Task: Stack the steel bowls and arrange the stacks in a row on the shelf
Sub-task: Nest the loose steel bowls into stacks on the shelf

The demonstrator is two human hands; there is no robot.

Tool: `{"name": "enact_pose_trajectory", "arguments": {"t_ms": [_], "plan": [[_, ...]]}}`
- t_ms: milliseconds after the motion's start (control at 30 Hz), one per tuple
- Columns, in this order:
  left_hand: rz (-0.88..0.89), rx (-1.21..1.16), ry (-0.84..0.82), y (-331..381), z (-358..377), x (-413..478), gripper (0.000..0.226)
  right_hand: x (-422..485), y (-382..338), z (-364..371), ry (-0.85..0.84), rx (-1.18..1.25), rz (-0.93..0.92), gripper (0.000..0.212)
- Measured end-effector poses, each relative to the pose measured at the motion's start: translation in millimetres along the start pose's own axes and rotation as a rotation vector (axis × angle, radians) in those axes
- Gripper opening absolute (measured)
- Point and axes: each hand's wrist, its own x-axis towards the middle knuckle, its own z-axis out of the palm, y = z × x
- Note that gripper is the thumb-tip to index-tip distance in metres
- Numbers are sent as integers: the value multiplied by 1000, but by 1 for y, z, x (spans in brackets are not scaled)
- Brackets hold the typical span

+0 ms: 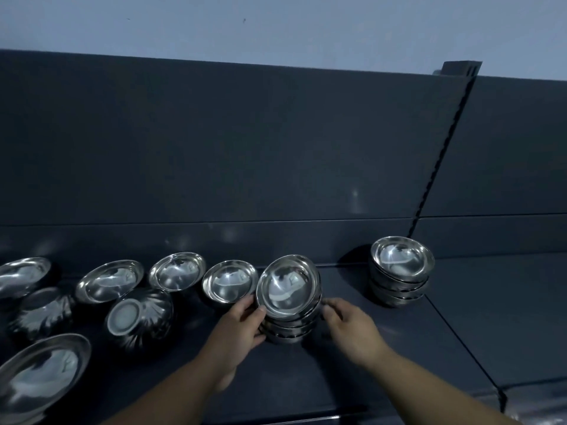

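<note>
left hand (242, 320) grips bowl stack (288, 289); right hand (352, 326) seemingly touching

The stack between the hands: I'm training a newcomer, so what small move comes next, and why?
Probably settle the tilted top bowl flat: it sits askew on the stack that the left hand grips, with the right hand beside it.

Dim, bluish cast, soft, edges warped
</note>
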Motion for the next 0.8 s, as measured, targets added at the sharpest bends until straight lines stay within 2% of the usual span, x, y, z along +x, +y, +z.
{"name": "enact_pose_trajectory", "arguments": {"t_ms": [233, 333, 467, 600, 700, 800], "plan": [[-3, -73, -2, -4, 17, 18, 52, -4, 10, -4, -139, 6, -80, 82], [1, -108, 10, -2, 27, 25, 44, 0, 12, -4, -137, 131, -95, 90], [15, -118, 74, 4, 57, 44, 37, 24, 25, -20, -126, 154, -112, 99], [48, -77, 151, 4, 73, 56, 35, 41, 30, -28, -136, 95, -154, 103], [55, -9, 177, 1, 76, 55, 40, 45, 39, -29, -121, 49, -183, 97], [62, 381, 259, -6, 69, 43, 48, 38, 47, -27, -82, -110, -160, 70]]}}
